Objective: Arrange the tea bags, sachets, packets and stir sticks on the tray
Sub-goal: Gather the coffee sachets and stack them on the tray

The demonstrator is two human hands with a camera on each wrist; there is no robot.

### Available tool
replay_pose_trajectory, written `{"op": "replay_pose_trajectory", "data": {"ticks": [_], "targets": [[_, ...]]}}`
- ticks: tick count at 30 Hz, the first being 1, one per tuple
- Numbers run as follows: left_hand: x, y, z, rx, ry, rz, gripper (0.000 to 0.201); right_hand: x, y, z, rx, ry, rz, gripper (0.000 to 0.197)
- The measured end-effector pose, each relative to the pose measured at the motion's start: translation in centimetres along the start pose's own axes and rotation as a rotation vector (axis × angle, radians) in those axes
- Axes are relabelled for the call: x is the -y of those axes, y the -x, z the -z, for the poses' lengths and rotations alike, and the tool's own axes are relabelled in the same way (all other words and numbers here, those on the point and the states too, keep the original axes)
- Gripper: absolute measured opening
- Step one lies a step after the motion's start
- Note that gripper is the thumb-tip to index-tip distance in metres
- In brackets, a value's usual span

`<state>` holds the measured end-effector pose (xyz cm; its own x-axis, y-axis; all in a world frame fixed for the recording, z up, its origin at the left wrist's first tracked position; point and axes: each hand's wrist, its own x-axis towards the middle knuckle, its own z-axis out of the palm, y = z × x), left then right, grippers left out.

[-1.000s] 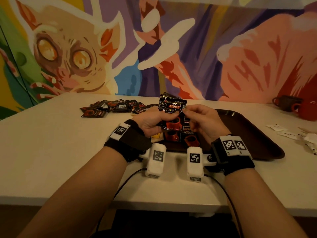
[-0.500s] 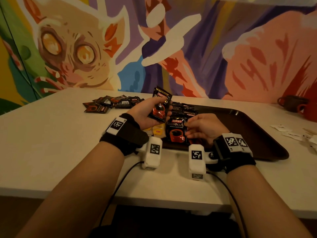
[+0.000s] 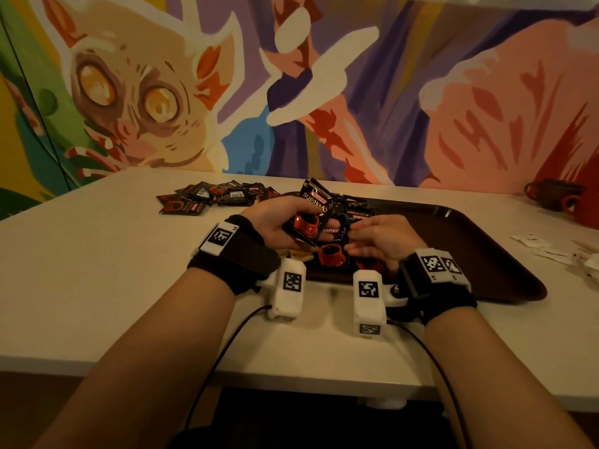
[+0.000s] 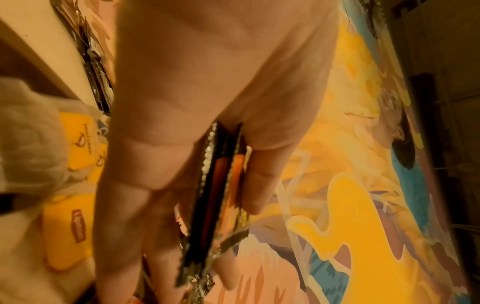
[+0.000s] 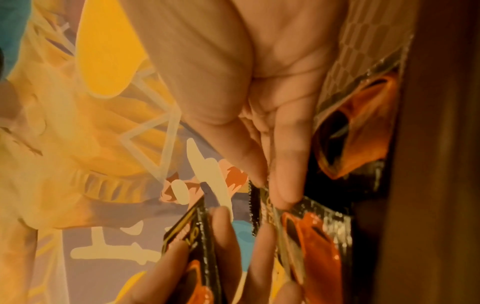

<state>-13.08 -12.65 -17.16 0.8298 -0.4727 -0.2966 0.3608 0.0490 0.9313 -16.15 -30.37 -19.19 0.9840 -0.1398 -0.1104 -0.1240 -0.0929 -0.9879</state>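
Note:
My left hand grips a small stack of black coffee sachets with a red cup print, held tilted above the near left corner of the dark brown tray. In the left wrist view the stack sits edge-on between thumb and fingers. My right hand lies low over the tray, thumb and forefinger pinching the edge of a sachet that lies among other sachets. Yellow tea bags lie on the tray under my left hand.
More black sachets are scattered on the white table left of the tray. White paper packets lie at the right edge. A dark mug and a red mug stand at the back right by the mural wall.
One second ago both hands held the sachet stack up together. The right hand has since dropped to the tray with a sachet, while the left keeps the rest raised.

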Motion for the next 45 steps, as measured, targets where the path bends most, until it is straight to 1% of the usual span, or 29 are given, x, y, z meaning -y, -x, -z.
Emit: {"op": "replay_pose_trajectory", "data": {"ticks": [6,11,14,19,21,23,27,30,32,36,40,43,45], "targets": [[0.2,-0.3,0.2,-0.037,-0.063,0.063,0.024,0.0,0.4,0.4,-0.061,-0.106,0.043,0.008],[0.0,-0.2,0.2,-0.057,-0.016,0.04,0.034,-0.1,0.3,0.7,-0.104,-0.165,0.091,0.005],[0.0,-0.1,0.0,-0.05,0.022,0.003,0.03,-0.1,0.3,0.9,-0.089,-0.206,0.122,0.005],[0.1,-0.2,-0.3,-0.012,0.14,-0.124,0.025,0.1,0.6,0.8,-0.026,-0.266,0.196,0.007],[0.3,-0.1,-0.6,0.023,0.12,-0.17,0.019,0.2,0.8,0.8,0.011,-0.269,0.225,0.009],[0.5,0.0,-0.9,0.062,0.067,-0.205,0.018,0.3,1.1,0.6,0.059,-0.256,0.253,0.01],[0.9,0.3,-1.6,0.105,0.018,-0.216,0.018,0.3,1.4,0.5,0.118,-0.222,0.287,0.009],[0.9,0.3,-1.6,0.101,0.014,-0.207,0.018,0.4,1.4,0.5,0.093,-0.183,0.302,0.004],[0.9,0.4,-1.6,0.088,0.022,-0.19,0.018,0.4,1.3,0.5,0.072,-0.169,0.305,0.005],[0.7,0.3,-1.6,0.049,0.057,-0.173,0.014,0.4,1.2,0.3,0.066,-0.22,0.29,0.005],[0.5,0.3,-1.6,0.021,0.109,-0.211,0.027,0.4,1.0,0.5,0.057,-0.26,0.266,0.005],[0.1,0.4,-1.2,-0.037,0.183,-0.277,0.027,0.3,0.9,0.7,0.044,-0.251,0.248,0.007],[-0.1,0.3,-0.8,-0.044,0.28,-0.319,0.039,0.2,0.8,0.6,0.036,-0.212,0.209,0.006]]}}
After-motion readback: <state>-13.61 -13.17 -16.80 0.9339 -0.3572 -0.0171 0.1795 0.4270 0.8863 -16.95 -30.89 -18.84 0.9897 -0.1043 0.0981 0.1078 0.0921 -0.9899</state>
